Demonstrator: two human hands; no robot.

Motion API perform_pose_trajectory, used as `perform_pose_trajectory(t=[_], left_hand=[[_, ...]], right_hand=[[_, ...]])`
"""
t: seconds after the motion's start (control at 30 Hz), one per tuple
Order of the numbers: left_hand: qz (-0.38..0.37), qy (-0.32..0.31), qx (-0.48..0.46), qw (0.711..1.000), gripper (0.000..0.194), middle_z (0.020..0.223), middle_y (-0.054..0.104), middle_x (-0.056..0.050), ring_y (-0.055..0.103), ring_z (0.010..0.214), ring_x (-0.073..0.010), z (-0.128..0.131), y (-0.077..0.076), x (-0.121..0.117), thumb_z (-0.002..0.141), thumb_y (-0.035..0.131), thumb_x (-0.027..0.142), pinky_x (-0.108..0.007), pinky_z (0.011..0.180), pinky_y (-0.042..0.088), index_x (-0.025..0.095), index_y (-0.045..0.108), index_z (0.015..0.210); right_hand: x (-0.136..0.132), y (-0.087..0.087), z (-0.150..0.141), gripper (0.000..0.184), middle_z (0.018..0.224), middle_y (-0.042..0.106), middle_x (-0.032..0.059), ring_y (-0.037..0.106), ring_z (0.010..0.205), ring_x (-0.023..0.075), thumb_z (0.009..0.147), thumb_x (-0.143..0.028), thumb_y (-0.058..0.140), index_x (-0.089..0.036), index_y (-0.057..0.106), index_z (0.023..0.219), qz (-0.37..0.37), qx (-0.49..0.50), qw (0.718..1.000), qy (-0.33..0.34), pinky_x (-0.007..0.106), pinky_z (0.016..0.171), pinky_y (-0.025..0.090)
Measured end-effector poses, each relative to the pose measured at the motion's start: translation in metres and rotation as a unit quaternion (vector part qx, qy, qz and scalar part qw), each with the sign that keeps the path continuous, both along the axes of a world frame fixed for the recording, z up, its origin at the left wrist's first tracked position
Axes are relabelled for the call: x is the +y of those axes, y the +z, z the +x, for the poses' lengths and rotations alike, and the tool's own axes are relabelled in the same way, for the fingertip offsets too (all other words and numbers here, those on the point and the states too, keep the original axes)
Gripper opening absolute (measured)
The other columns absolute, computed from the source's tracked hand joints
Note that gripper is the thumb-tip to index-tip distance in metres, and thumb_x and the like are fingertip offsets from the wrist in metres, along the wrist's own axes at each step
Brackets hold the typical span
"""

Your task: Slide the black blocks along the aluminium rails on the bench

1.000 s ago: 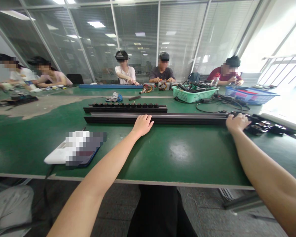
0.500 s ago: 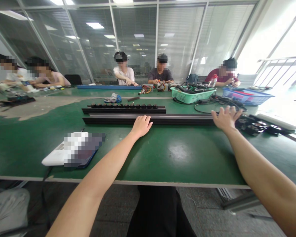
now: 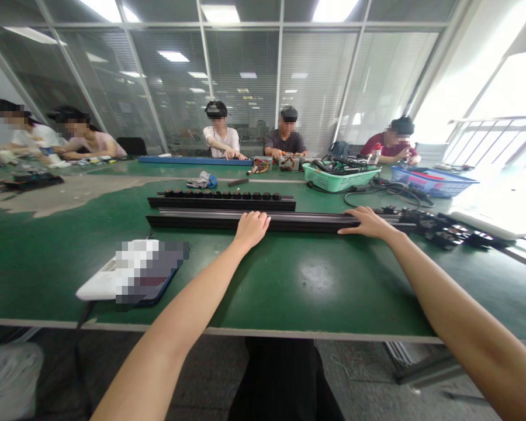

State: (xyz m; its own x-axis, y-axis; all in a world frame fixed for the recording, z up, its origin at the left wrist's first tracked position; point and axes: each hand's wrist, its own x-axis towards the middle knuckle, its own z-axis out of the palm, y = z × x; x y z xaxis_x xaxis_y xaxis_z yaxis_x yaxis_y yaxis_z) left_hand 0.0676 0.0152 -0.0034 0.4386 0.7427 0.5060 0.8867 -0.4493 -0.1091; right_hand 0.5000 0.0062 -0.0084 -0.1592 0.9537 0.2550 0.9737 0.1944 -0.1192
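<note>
A long black rail (image 3: 193, 222) with a silvery strip along its top lies crosswise on the green table. My left hand (image 3: 252, 228) rests over its middle, fingers bent across the top and closed on it. Farther right, my right hand (image 3: 368, 223) spans the same rail, thumb at the near side and fingers over the far side; the fingertips are partly hidden. Just behind lies a shorter black rail (image 3: 223, 203), with a row of small black parts (image 3: 239, 195) along it. Dark bracket-like parts (image 3: 442, 228) sit at the rail's right end.
A white device (image 3: 100, 286) and a dark flat device (image 3: 158, 286) lie at the near left. Behind the rails are a grey-blue cloth (image 3: 204, 180), a green basket (image 3: 342, 179) of cables and a blue basket (image 3: 438, 182). Several people work across the table.
My right hand has moved left from the rail's right end and come down around the rail. My left hand stays on it. The view has tilted up slightly.
</note>
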Motion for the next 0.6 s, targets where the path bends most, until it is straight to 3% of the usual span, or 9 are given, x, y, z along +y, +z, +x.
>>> perform_pose_trajectory(t=[0.13, 0.3, 0.4, 0.53, 0.6], left_hand=[[0.003, 0.002, 0.001, 1.000, 0.047, 0.101, 0.075, -0.014, 0.069, 0.104, -0.0286, 0.001, 0.000, -0.001, 0.113, 0.031, 0.034, -0.042, 0.090, 0.049, 0.017, 0.074, 0.100], [-0.019, 0.003, -0.010, 1.000, 0.052, 0.099, 0.076, -0.015, 0.071, 0.103, -0.0289, 0.004, 0.000, -0.004, 0.113, 0.032, 0.034, -0.042, 0.090, 0.049, 0.015, 0.077, 0.096], [-0.029, 0.008, -0.017, 0.999, 0.055, 0.099, 0.077, -0.015, 0.073, 0.100, -0.0284, 0.005, 0.000, -0.005, 0.113, 0.031, 0.036, -0.041, 0.088, 0.050, 0.016, 0.079, 0.094], [-0.029, 0.012, -0.013, 0.999, 0.057, 0.097, 0.078, -0.014, 0.074, 0.096, -0.0273, 0.004, 0.000, -0.004, 0.112, 0.030, 0.039, -0.038, 0.083, 0.052, 0.017, 0.080, 0.094], [-0.028, 0.012, -0.013, 0.999, 0.058, 0.097, 0.078, -0.014, 0.075, 0.095, -0.0276, 0.004, 0.001, -0.004, 0.112, 0.030, 0.039, -0.037, 0.082, 0.053, 0.017, 0.080, 0.093]], right_hand=[[-0.002, 0.012, -0.003, 0.087, 0.123, 0.065, 0.0134, 0.054, 0.126, 0.0425, 0.067, -0.086, 0.070, -0.029, 0.066, 0.132, -0.055, -0.011, 0.998, -0.003, 0.054, 0.108, 0.045], [-0.003, 0.030, -0.021, 0.094, 0.118, 0.070, 0.0166, 0.063, 0.114, 0.0453, 0.060, -0.090, 0.072, -0.023, 0.065, 0.127, -0.147, -0.050, 0.987, -0.029, 0.057, 0.098, 0.050], [-0.005, 0.040, -0.039, 0.098, 0.114, 0.072, 0.0176, 0.067, 0.106, 0.0459, 0.057, -0.094, 0.070, -0.022, 0.067, 0.123, -0.190, -0.076, 0.979, 0.004, 0.057, 0.092, 0.054], [-0.006, 0.043, -0.070, 0.096, 0.130, 0.069, 0.0159, 0.065, 0.118, 0.0438, 0.067, -0.095, 0.063, -0.023, 0.065, 0.130, -0.170, -0.038, 0.980, 0.097, 0.051, 0.101, 0.051], [-0.006, 0.041, -0.085, 0.099, 0.131, 0.069, 0.0164, 0.064, 0.118, 0.0452, 0.063, -0.095, 0.067, -0.024, 0.063, 0.131, -0.144, -0.050, 0.982, 0.110, 0.051, 0.102, 0.050]])
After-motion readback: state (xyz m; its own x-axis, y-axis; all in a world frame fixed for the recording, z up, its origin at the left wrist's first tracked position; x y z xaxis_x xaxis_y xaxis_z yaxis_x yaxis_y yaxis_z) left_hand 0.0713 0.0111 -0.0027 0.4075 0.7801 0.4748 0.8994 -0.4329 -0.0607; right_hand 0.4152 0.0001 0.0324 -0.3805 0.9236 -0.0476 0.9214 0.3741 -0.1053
